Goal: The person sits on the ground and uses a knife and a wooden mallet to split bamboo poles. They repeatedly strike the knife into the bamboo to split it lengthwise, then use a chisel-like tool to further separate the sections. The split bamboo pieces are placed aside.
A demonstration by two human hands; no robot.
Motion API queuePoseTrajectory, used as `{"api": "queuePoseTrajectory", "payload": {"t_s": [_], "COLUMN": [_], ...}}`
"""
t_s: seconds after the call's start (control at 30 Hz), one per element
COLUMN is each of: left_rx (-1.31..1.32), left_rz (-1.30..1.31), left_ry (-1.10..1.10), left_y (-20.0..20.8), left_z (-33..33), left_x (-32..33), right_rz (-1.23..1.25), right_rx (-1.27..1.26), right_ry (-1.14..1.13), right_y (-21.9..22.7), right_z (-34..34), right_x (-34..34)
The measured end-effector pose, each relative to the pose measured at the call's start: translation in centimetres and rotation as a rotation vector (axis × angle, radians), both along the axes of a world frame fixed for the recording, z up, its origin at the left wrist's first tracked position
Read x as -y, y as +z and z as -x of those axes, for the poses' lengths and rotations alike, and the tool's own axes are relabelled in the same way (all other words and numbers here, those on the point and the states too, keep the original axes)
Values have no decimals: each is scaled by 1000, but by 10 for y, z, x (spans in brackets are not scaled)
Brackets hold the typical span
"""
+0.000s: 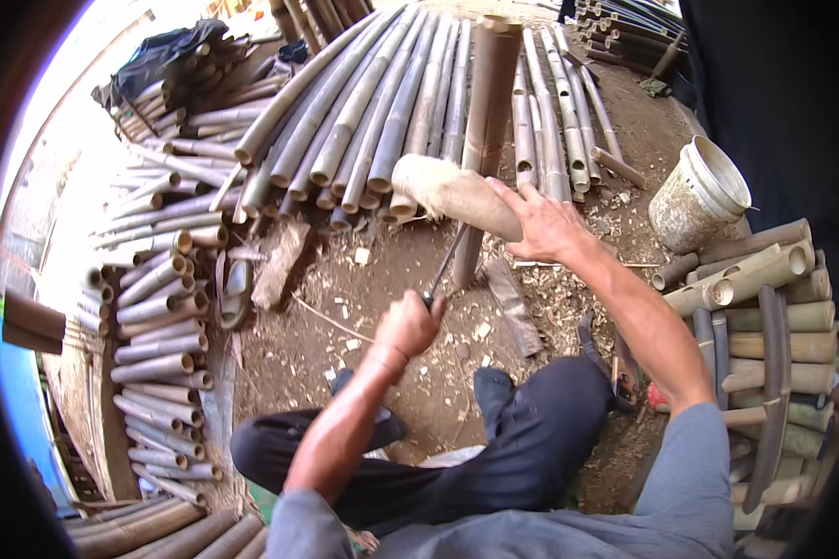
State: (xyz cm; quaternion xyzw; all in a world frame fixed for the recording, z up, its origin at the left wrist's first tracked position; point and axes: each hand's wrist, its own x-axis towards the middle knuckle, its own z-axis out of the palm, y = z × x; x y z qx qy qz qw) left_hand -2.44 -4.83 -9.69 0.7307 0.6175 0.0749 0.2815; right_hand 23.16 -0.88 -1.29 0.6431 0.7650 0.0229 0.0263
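My left hand (406, 328) is closed around the dark handle of a long, thin metal tool (447, 261), perhaps a chisel. Its shaft slants up toward a brown bamboo pole (492, 88) standing nearly upright in front of me. The tool's tip is hidden. Above it, my right hand (552, 224) grips the right end of a thick, pale wooden club (466, 197), whose far end looks worn and frayed. The club lies across the front of the pole in this view; I cannot tell whether it touches the pole or the tool.
Many bamboo poles (345, 121) lie side by side ahead, some with cut holes. Shorter pieces (163, 363) are stacked at left and more (774, 345) at right. A dirty white bucket (699, 196) stands at right. Wood chips litter the dirt floor (410, 373) by my folded legs.
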Motion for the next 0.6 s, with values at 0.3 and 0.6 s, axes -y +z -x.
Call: {"api": "queuePoseTrajectory", "payload": {"t_s": [0.3, 0.6], "left_rx": [117, -75], "left_rz": [19, 175], "left_ry": [60, -68], "left_y": [-30, -53], "left_z": [-9, 26], "left_x": [-4, -6], "right_rz": [-806, 16], "right_rx": [-902, -592], "right_ry": [100, -143], "right_y": [5, -120], "right_z": [11, 5], "right_x": [-28, 53]}}
